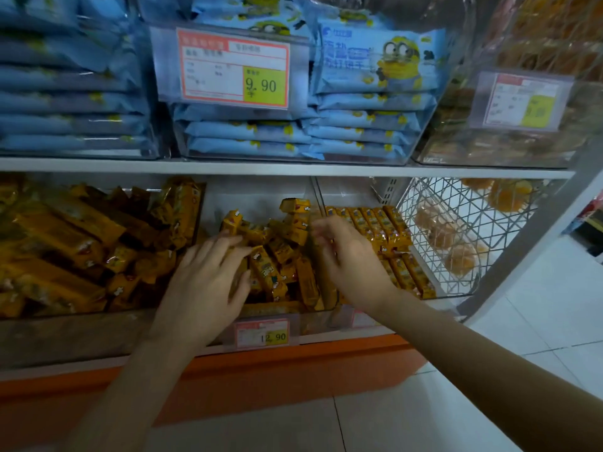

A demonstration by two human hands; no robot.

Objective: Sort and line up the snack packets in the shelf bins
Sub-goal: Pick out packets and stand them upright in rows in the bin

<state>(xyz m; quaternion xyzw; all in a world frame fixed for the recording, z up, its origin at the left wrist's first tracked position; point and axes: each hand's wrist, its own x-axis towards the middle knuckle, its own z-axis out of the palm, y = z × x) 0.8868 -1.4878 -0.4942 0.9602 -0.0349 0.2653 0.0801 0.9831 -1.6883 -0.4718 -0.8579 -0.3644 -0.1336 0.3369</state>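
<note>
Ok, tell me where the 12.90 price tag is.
Head view, lower centre: the 12.90 price tag is on the front of the middle bin, below and between the left hand and right hand, above the orange shelf base.

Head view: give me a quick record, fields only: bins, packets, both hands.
middle bin: clear, lower shelf, above the 12.90 price tag
small yellow packets: jumbled in the middle bin, pointing every way
right bin packets: yellow, lined up in rows
left bin packets: longer yellow ones, piled loosely
left hand: fingers straight, resting on the jumbled packets
right hand: over the middle bin's right side, motion-blurred; grip unclear
upper shelf: blue packets in flat stacks
</note>
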